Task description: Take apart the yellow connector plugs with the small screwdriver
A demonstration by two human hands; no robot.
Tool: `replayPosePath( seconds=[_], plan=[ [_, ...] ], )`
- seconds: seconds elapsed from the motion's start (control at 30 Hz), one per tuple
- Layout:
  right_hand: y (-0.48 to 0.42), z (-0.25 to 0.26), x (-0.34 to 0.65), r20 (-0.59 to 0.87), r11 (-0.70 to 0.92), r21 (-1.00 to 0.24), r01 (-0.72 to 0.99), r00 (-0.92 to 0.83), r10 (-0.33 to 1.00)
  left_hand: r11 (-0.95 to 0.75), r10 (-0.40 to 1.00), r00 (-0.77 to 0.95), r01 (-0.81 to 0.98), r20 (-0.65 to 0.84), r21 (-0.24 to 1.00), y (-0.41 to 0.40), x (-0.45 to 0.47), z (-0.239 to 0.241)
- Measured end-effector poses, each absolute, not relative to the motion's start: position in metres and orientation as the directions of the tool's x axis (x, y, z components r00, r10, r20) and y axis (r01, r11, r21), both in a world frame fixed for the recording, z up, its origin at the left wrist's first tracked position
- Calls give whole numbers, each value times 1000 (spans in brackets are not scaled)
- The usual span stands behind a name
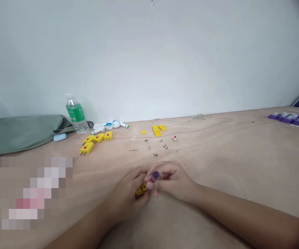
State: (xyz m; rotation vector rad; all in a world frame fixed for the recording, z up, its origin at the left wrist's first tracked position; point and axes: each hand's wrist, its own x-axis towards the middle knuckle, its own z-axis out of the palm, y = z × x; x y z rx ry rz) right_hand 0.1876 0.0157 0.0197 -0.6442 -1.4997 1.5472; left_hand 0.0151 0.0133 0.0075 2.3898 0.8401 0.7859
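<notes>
Both hands meet low in the middle of the wooden table (229, 155). My left hand (128, 195) is closed round a small yellow plug part (141, 190). My right hand (172, 181) pinches a small screwdriver with a purple and red handle (155, 176), its tip pointing down at the yellow part. Several finished yellow plugs (95, 141) lie further back on the left. More yellow plug pieces (156, 130) and small metal screws and pins (160, 147) are scattered beyond my hands.
A green-labelled water bottle (75, 113) stands by the wall next to a grey-green bag (20, 133). White pens or tools (109, 126), a white cable (177, 120) and a pale blue case (59, 137) lie nearby. Purple parts (294, 119) sit far right. A blurred patch covers the left foreground.
</notes>
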Motion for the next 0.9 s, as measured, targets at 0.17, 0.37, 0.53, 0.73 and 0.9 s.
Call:
replayPosePath(
  seconds=[0.17,0.37,0.53,0.73,0.9],
  plan=[
    [18,27,192,351,353,-933,-69,-396,849,-695,682,642,420,351,583,12,13,6],
    [18,32,214,447,548,-796,256,-361,819,-676,697,637,429,330,599,11,11,8],
    [13,29,214,472,783,-506,362,-643,603,-605,755,585,444,297,661,12,11,5],
    [10,23,202,364,760,-449,470,-680,636,-606,740,595,384,315,697,12,11,4],
    [6,28,202,310,772,-271,576,-707,636,-600,753,576,402,319,692,11,11,5]
  ],
)
